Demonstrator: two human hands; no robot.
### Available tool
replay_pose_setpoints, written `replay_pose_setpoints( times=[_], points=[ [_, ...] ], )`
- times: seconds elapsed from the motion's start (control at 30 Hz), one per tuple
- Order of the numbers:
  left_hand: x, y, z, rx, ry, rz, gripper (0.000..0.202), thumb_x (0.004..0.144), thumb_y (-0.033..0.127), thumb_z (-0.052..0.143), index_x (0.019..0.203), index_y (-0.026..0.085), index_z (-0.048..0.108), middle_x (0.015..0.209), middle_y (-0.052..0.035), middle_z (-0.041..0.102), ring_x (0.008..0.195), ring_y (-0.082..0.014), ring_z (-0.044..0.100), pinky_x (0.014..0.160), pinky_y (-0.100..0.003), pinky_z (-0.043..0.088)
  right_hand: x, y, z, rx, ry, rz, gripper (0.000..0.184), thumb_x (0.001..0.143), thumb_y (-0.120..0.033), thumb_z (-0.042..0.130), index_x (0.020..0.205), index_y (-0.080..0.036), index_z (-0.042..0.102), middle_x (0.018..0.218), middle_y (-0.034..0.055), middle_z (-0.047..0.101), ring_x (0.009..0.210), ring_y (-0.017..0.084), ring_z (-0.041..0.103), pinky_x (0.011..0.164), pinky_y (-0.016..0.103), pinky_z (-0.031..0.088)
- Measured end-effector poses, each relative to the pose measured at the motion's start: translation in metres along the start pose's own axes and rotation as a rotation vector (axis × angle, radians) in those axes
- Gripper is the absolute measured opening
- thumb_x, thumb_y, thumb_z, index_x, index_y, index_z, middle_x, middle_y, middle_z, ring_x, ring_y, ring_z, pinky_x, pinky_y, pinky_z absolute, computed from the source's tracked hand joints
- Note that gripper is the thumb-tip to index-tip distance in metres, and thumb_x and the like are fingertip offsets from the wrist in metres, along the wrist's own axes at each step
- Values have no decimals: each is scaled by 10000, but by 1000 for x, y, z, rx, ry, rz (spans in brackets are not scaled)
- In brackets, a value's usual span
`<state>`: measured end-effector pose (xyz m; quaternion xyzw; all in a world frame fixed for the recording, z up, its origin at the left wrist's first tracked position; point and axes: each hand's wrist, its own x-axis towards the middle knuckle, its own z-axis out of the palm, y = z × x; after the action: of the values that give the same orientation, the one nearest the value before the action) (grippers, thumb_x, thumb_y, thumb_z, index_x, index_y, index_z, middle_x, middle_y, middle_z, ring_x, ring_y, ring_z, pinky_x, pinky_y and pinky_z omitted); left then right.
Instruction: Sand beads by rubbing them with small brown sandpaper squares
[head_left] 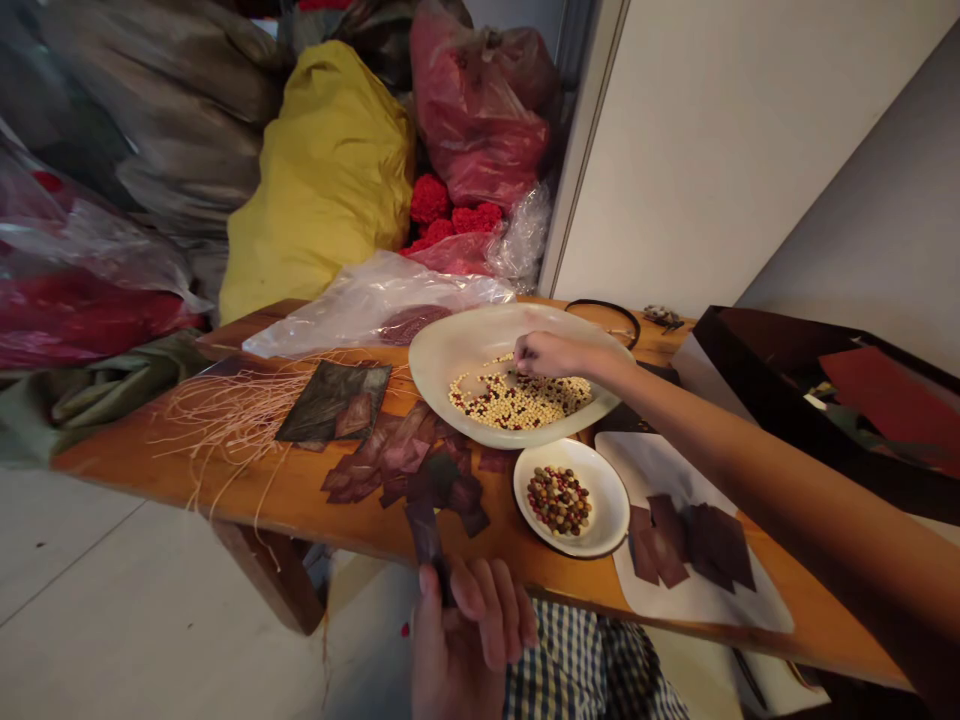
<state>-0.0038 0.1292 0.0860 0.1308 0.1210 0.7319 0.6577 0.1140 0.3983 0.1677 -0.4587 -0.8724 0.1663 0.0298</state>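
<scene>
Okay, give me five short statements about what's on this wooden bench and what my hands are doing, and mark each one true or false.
1. The right hand reaches into the large plate of cream and red beads. True.
2. The left hand is empty. False: it grips a dark brown strip.
3. The small bowl holds mixed-coloured beads. True.
4. The bag behind the bench is blue. False: it is yellow.
5. The pale fibres are piled in the small bowl. False: they lie spread on the bench.
</scene>
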Motion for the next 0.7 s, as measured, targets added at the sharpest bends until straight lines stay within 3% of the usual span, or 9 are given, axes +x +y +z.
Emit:
replay_pose_setpoints(
  times=[0.1,0.17,0.23,0.33,0.43,0.57,0.7],
  points=[
    [-3,-1,0,111,-6,18,343,851,418,549,609,185,618,436,21,476,453,-111,443,491,-235,399,-41,-25,-16,160,96,-100,119,890,-144,485,951,-127,586,883,42,671,792,110,630,742,255,514],
    [-7,-2,2,250,4,56,355,826,437,574,587,180,627,461,2,504,476,-128,467,501,-251,405,-77,-43,-24,279,171,-175,94,878,-194,502,931,-163,574,886,18,661,801,103,628,742,250,510],
    [-12,-5,8,414,48,97,381,823,449,571,556,181,623,470,-12,524,495,-142,484,512,-258,401,-116,-57,-25,601,228,-295,60,821,-234,590,841,-177,590,818,8,648,778,126,625,725,278,510],
    [-23,-11,21,656,128,106,383,841,442,542,561,195,628,452,-7,533,502,-145,495,548,-254,396,-168,-67,-17,833,262,-300,62,799,-244,631,818,-191,604,822,9,645,765,132,626,707,286,513],
    [-33,-17,32,831,117,47,400,815,467,560,527,197,623,452,-12,555,496,-155,513,555,-263,392,-205,-66,-1,970,278,-250,58,809,-238,636,810,-188,606,811,13,638,742,128,624,678,277,510],
    [-49,-29,42,956,85,-60,424,796,507,567,526,188,638,469,-20,585,493,-153,545,560,-262,388,-238,-62,17,1094,291,-216,48,811,-221,643,819,-194,605,803,12,632,696,120,603,596,254,483],
    [-72,-41,52,994,70,-78,363,795,493,578,613,195,676,526,-17,616,489,-141,565,558,-255,405,-261,-66,28,1132,382,-280,43,786,-171,668,788,-195,632,868,13,609,800,123,578,712,271,476]
  ],
)
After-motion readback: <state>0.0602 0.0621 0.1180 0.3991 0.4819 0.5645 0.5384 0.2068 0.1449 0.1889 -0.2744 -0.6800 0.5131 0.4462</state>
